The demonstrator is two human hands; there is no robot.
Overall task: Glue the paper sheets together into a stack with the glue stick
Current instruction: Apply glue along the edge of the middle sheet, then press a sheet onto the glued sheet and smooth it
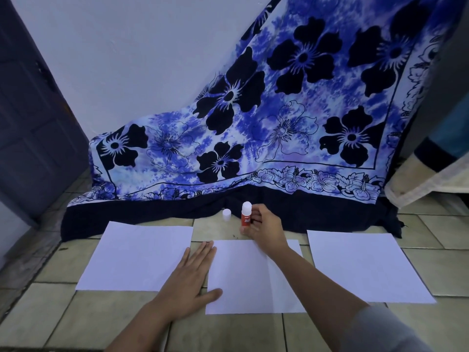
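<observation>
A blue and white cloth printed with large dark flowers hangs across the upper half of the view, from twelve to three o'clock, its dark hem lying on a tiled floor. A dark door stands at nine o'clock.

Three white paper sheets lie flat on the floor in a row, apart from one another: the left sheet at eight o'clock, the middle sheet near six o'clock, the right sheet at four o'clock.

The left hand rests palm down, its fingers spread flat, straddling the gap between the left and middle sheets, with its thumb on the middle sheet.

The right hand reaches past the far edge of the middle sheet. Its fingers are closed around a red glue stick, held upright with its white tip uppermost.

A small white cap stands on the floor just left of the glue stick, apart from it.
</observation>
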